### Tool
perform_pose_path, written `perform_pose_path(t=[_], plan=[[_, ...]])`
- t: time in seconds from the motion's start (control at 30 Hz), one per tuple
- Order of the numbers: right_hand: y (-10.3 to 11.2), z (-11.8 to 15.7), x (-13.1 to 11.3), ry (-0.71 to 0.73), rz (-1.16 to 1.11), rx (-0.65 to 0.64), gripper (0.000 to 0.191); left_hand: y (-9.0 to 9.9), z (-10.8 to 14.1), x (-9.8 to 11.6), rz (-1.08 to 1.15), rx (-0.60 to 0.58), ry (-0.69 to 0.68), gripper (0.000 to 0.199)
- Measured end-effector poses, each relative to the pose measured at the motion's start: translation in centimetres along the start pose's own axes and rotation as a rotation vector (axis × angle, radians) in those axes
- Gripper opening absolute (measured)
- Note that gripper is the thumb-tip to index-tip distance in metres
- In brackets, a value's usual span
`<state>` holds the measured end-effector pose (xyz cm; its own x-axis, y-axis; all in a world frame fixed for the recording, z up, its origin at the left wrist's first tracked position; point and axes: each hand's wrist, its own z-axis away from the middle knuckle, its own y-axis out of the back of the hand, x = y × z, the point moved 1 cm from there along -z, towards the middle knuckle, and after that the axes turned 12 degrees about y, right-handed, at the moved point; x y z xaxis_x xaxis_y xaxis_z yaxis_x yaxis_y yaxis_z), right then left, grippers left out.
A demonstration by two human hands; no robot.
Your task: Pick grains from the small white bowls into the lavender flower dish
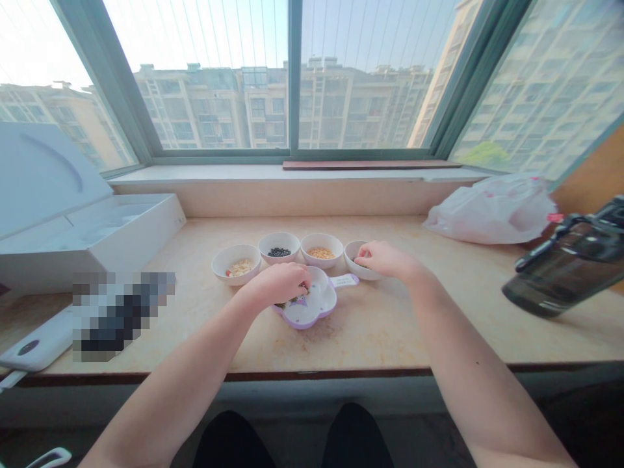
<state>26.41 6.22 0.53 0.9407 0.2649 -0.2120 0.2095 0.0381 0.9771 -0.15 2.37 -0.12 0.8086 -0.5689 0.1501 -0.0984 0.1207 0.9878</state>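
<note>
My left hand [287,283] is over a white dish with a purple rim and short handle [319,300]. Its fingers are curled together, and small dark greenish bits show at the fingertips and in the dish below. My right hand [383,259] reaches into the rightmost white bowl [355,255], fingertips pinched down inside it among dark bits; what they grip is hidden. Left of that bowl stand a bowl of yellow kernels [320,251], a bowl of black beans [279,249] and a bowl of pale flat pieces [237,265].
An open white box [141,224] stands at the left, with a white device [41,341] and a pixelated dark object [121,318] before it. At the right are a white plastic bag [487,211] and a dark translucent bottle [560,273]. The window [292,78] lies behind.
</note>
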Motion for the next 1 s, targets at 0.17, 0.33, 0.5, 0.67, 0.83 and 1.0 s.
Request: perform_pose_path(t=[0.17, 0.33, 0.5, 0.67, 0.83, 1.0], plan=[[-0.4, 0.1, -0.4, -0.025, 0.008, 0.058, 0.023, -0.4, -0.2, 0.1, 0.105, 0.045, 0.022, 0.024], [-0.3, 0.4, -1.3, -0.018, 0.035, 0.111, 0.027, -0.8, -0.2, 0.4, 0.176, 0.078, 0.029, 0.026], [-0.2, 0.4, -1.8, 0.005, 0.042, 0.131, 0.030, -0.7, 0.0, 0.5, 0.193, 0.073, 0.005, 0.014], [0.0, 0.4, -1.9, 0.009, 0.016, 0.163, 0.031, -0.7, -0.3, 0.5, 0.235, 0.012, 0.010, 0.012], [0.0, 0.4, -2.1, 0.018, 0.007, 0.188, 0.031, -1.0, -0.7, 0.7, 0.265, 0.023, -0.018, 0.015], [-0.2, 0.4, -2.1, 0.047, 0.001, 0.201, 0.029, -1.3, -0.8, 0.8, 0.336, 0.045, -0.017, 0.008]])
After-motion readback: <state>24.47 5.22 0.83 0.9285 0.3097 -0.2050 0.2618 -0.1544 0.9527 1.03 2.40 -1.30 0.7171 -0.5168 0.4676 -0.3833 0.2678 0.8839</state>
